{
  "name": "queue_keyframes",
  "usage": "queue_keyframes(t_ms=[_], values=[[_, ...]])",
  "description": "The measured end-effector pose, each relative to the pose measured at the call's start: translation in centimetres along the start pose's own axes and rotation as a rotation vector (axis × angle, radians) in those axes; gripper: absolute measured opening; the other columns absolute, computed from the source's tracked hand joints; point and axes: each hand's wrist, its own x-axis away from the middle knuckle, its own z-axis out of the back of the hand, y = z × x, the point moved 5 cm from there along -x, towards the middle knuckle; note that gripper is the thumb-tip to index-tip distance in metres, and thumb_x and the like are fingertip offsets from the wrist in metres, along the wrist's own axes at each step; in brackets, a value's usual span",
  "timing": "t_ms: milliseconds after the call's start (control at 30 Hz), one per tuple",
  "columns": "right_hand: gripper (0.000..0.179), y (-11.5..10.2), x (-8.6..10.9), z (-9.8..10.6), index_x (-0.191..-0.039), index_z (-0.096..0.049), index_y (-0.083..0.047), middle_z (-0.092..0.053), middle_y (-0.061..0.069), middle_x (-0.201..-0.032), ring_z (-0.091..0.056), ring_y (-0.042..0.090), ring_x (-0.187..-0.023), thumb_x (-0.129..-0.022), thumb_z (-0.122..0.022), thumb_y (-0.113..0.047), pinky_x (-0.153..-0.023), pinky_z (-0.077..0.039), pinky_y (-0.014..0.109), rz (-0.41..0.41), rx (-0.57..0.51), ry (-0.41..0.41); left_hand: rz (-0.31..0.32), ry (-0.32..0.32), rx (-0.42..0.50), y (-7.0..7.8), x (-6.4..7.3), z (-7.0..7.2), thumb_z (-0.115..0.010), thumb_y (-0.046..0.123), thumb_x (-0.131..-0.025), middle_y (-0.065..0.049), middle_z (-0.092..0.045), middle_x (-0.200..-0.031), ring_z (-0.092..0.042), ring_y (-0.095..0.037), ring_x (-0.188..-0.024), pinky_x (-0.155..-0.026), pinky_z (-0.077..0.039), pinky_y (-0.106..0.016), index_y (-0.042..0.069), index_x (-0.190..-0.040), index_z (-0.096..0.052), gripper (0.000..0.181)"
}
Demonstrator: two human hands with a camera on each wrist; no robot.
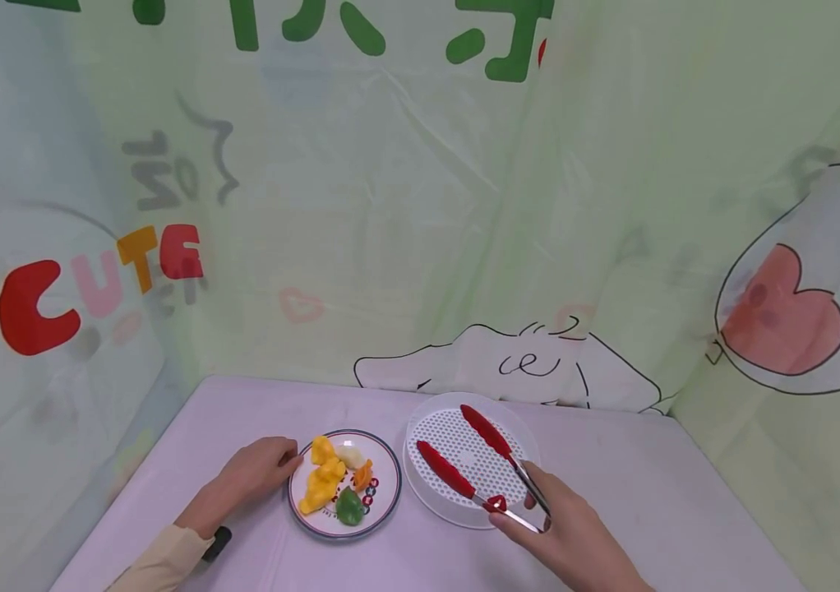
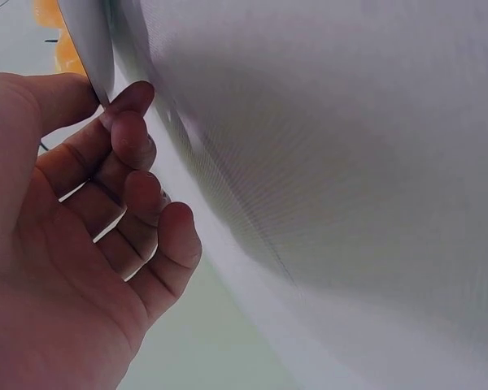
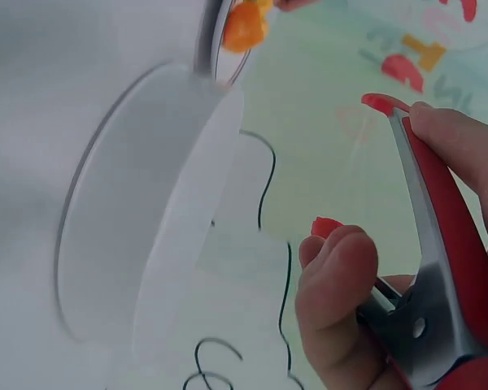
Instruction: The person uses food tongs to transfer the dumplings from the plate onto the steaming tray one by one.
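Note:
In the head view my left hand [image 1: 260, 466] is at the left side of a round plate [image 1: 385, 460], pinching its rim between thumb and fingers. On the plate lie yellow dumpling-like pieces [image 1: 322, 487], an orange one [image 1: 363, 476], a pale one [image 1: 350, 456] and a green one [image 1: 349, 506]. My right hand [image 1: 568, 530] holds tongs [image 1: 446, 470] with red tips and metal arms. The tongs are spread, with nothing between their tips, over a white round perforated tray [image 1: 468, 457]. The right wrist view shows thumb and fingers on opposite arms of the tongs [image 3: 443, 227].
Plate and tray stand side by side on a pale lilac table [image 1: 612, 460]. Hanging sheets with printed drawings and letters [image 1: 390, 247] close in the back and both sides. A dark band [image 1: 217, 544] is on the left wrist, below a beige sleeve [image 1: 164, 559].

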Motion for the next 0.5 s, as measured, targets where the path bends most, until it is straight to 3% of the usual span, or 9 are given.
queue_keyframes(t_ms=[167, 267, 500], values=[[0.095, -2.1, 0.0, -1.7, -0.144, -0.049, -0.007, -0.058, -0.002, -0.097, -0.054, 0.014, -0.086, -0.074, -0.079, -0.063, -0.064, -0.050, 0.023, 0.084, -0.045, -0.021, 0.000, 0.000, 0.008, 0.1, 0.0, 0.2, -0.070, 0.027, -0.094, 0.002, -0.051, -0.069, -0.047, -0.014, -0.066, -0.062, -0.039, -0.028, 0.015, -0.084, -0.063, 0.017], [0.093, -3.1, 0.0, -3.0, -0.144, -0.049, -0.006, -0.056, -0.002, -0.094, -0.053, 0.014, -0.083, -0.076, -0.078, -0.063, -0.062, -0.047, 0.021, 0.143, -0.080, -0.074, 0.002, -0.001, 0.012, 0.2, 0.0, 0.3, -0.070, 0.027, -0.094, 0.002, -0.051, -0.068, -0.047, -0.014, -0.065, -0.061, -0.039, -0.028, 0.015, -0.083, -0.062, 0.018], [0.082, -4.5, -0.5, -6.8, -0.137, -0.054, -0.008, -0.061, 0.005, -0.099, -0.056, 0.020, -0.084, -0.077, -0.079, -0.058, -0.063, -0.054, 0.030, 0.192, -0.151, -0.223, -0.006, -0.002, 0.005, 0.5, 0.2, 0.6, -0.069, 0.026, -0.095, 0.002, -0.050, -0.067, -0.046, -0.013, -0.065, -0.061, -0.038, -0.026, 0.015, -0.082, -0.063, 0.018]])
